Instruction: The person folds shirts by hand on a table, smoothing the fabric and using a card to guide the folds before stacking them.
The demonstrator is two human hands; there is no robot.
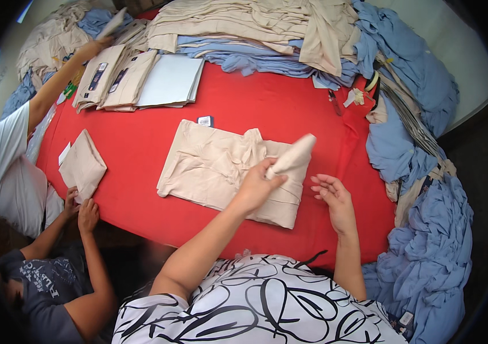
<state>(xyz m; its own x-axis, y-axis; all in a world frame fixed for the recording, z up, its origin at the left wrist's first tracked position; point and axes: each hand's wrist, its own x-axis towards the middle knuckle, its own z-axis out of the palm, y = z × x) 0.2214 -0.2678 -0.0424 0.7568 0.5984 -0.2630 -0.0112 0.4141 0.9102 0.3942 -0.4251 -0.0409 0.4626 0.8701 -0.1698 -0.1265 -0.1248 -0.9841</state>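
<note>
A beige garment (206, 166) lies partly folded on the red table, its middle bunched in loose wrinkles. My left hand (258, 186) reaches over it and grips a folded end of the beige cloth, which is lifted and tilts up to the right. Whether this end belongs to the same garment cannot be made out for certain. My right hand (335, 203) hovers just right of the cloth, fingers apart and holding nothing. A dark blue tag (205, 121) with a white label pokes out at the garment's far edge.
Folded beige garments (128, 80) and a stack of white sheets (169, 81) stand at the far left. Beige and blue clothes (244, 26) are piled along the back; blue ones (427, 258) heap up at right. Two people work at left, one handling a beige piece (83, 163).
</note>
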